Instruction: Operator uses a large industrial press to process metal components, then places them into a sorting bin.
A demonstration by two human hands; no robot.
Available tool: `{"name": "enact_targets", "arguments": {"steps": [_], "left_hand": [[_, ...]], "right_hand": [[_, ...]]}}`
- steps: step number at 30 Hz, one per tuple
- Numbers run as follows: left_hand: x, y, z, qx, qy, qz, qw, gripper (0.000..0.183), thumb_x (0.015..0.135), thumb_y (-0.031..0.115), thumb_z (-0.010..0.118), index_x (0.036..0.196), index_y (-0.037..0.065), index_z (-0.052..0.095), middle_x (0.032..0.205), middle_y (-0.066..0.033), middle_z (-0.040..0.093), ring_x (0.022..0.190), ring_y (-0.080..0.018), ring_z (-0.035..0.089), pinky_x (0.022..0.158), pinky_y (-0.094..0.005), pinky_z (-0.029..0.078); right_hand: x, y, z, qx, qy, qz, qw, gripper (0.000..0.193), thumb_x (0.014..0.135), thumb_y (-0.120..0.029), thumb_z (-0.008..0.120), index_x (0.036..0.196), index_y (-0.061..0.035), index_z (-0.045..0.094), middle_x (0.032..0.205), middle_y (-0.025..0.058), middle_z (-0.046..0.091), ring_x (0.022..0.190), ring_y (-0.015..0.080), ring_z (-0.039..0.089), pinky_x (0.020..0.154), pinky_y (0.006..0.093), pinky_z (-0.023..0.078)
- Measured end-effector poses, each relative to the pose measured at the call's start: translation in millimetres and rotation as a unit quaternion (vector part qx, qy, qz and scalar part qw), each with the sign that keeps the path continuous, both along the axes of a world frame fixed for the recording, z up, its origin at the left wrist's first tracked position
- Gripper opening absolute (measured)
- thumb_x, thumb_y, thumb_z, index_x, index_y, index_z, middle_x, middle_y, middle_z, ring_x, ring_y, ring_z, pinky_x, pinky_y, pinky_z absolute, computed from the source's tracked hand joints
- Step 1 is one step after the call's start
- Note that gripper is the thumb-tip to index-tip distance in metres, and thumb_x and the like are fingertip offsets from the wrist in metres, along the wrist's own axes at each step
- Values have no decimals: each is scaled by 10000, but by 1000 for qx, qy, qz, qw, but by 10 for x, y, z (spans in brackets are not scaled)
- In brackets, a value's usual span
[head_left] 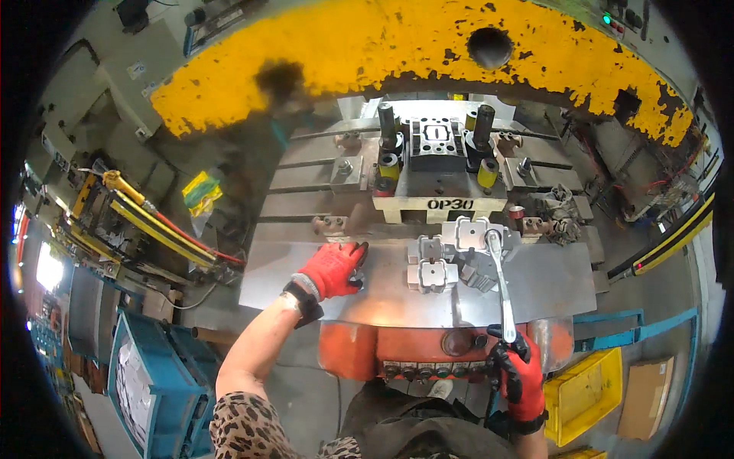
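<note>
My left hand (pixel 333 272), in a red glove with dark fingertips, rests low over the bare metal plate (pixel 390 294). Its fingers curl round something small that they mostly hide. My right hand (pixel 520 375), gloved alike, grips the near end of a long silver tool (pixel 502 287) with a rounded head. That head reaches forward over a group of formed sheet-metal parts (pixel 433 276) on the right half of the plate. I cannot tell whether the tool touches them. Behind the plate stands a press die (pixel 437 172) with dark guide posts.
A chipped yellow press beam (pixel 367 50) spans the far side. Push buttons line the red control box (pixel 432 356) below the plate. Blue bins (pixel 157 382) stand at left; a yellow crate (pixel 585 398) and a cardboard box (pixel 647 398) at right. Rags (pixel 562 214) lie right of the die.
</note>
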State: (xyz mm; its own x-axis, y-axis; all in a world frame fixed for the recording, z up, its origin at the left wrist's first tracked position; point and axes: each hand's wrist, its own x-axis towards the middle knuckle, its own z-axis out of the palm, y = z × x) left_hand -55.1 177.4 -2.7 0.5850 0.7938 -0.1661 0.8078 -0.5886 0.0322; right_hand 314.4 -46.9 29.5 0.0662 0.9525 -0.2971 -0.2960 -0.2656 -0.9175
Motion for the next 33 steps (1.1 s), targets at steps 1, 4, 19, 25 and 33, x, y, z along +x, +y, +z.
{"name": "enact_targets", "arguments": {"steps": [1,4,19,25,33], "left_hand": [[-8,40,-66,-6,-1,-12,1000,945,692,409,803,1461,26,409,1362,-190,518,1179,-398,531,1007,-474,430],[-73,77,-241,-29,-45,-24,998,983,706,465,802,1484,35,382,1430,-216,460,1301,-421,452,1071,-499,378],[-403,-161,-854,24,-298,27,954,1137,738,488,789,1564,-4,181,1586,-282,216,1468,-471,205,1213,-533,185],[-404,-191,-714,-14,-295,13,955,1091,795,452,760,1577,-1,148,1605,-288,149,1484,-474,157,1221,-503,182],[-421,-218,-697,-49,-265,54,961,917,866,328,668,1580,28,177,1618,-305,109,1484,-487,155,1219,-504,175]], "right_hand": [[-16,-6,-7,11,12,-7,1000,347,899,-97,576,1216,37,626,925,31,666,779,103,607,715,241,493],[-62,-31,-28,15,-3,-41,999,349,903,-102,568,1217,38,627,939,44,677,762,112,616,693,243,500],[-100,1027,320,84,-62,-13,994,331,953,-101,580,1263,10,619,711,4,581,566,63,527,468,222,394],[-173,2038,165,348,-425,-31,835,221,983,-100,567,1160,-20,674,868,44,630,717,103,591,614,253,466],[-88,2624,46,178,-71,73,979,243,1003,-146,552,1164,-9,674,861,39,640,682,85,572,613,240,474]]}}
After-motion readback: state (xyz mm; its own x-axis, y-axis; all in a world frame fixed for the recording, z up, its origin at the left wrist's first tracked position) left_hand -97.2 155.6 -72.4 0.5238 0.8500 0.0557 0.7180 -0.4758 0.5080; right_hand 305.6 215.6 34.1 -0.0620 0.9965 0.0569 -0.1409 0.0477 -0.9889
